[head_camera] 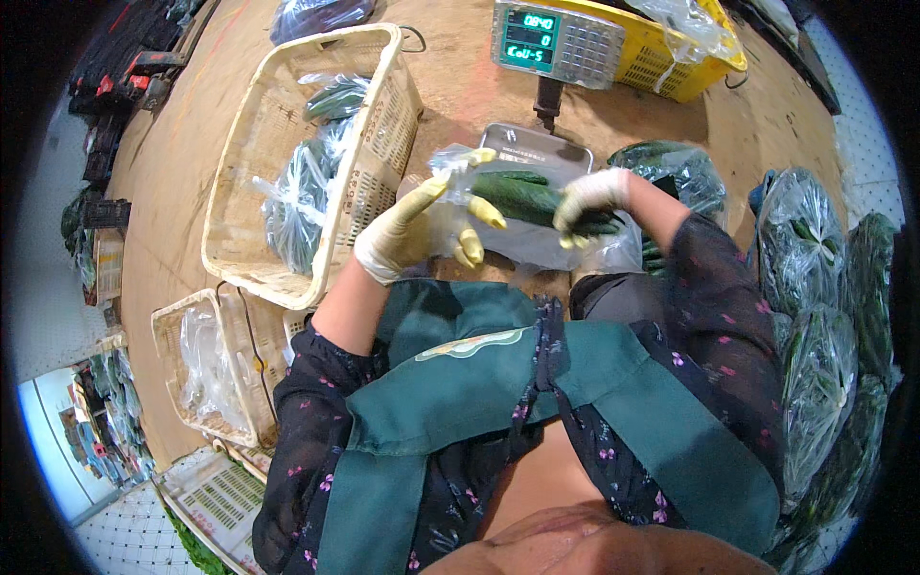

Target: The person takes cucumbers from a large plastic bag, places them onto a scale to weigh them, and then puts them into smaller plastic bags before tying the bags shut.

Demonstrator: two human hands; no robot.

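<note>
Both hands wear pale yellow gloves. My left hand (431,215) grips the gathered edge of a clear plastic bag (532,248), fingers curled round the film. Dark green cucumbers (514,198) lie partly in that bag, over the front of a digital scale's metal platform (539,147). My right hand (589,205) is closed over the cucumbers' right ends; its fingers are slightly blurred. Above the platform stands the scale's lit display and keypad (557,43). More bagged cucumbers (668,172) lie just right of my right hand.
A cream plastic crate (363,169) at left holds bagged cucumbers (298,201). Below it, a smaller crate (251,366) holds clear plastic bags (205,359). A yellow crate (704,79) stands behind the scale. Several filled bags (816,388) are piled along the right.
</note>
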